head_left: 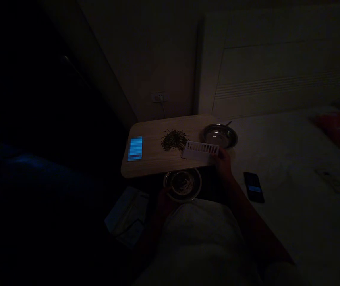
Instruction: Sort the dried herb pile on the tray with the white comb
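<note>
The room is very dark. My right hand [223, 162] is closed on the right end of a white slotted plastic piece [199, 149], held over the right part of a small wooden table [149, 167]. Its left end reaches the edge of a loose pile of small dark bits [174, 140] that look like seeds or dried leaves. Below the table's front edge, my left hand [166, 198] grips the left rim of a metal bowl [199, 186], which has some pale and dark matter inside. Another metal bowl [220, 135] stands at the table's right end, with a handle sticking out behind it.
A lit, blurred screen [136, 148] lies on the table's left side. To the right, a dark phone [254, 186] rests on a white bed [292, 167] with a red item [337, 129] farther back. A plugged wall socket [159, 97] is behind the table. A pale box [128, 214] sits lower left.
</note>
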Demonstrator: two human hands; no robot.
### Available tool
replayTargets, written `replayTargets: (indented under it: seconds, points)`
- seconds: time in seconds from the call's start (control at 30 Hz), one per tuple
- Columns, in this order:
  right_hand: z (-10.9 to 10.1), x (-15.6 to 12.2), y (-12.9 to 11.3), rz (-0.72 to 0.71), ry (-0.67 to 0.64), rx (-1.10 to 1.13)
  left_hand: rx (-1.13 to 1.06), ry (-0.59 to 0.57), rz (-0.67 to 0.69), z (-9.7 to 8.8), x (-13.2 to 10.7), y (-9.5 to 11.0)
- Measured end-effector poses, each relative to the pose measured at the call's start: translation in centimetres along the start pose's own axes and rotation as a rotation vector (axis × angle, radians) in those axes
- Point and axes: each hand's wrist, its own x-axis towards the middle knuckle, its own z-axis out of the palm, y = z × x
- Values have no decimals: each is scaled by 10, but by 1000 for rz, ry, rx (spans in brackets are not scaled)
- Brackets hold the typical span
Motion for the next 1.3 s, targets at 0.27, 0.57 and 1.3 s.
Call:
replayTargets:
  seconds: [0.27,0.57,1.3]
  points:
    - [-4,-5,-2,-9,7,-19,-23,-53,-19,-4,3,1]
    - [-9,-7,-4,-1,7,-32,-9,-92,-17,-7,4,0]
    - [-8,-14,-14,11,-57,-42,12,-43,19,-8,4,-1]
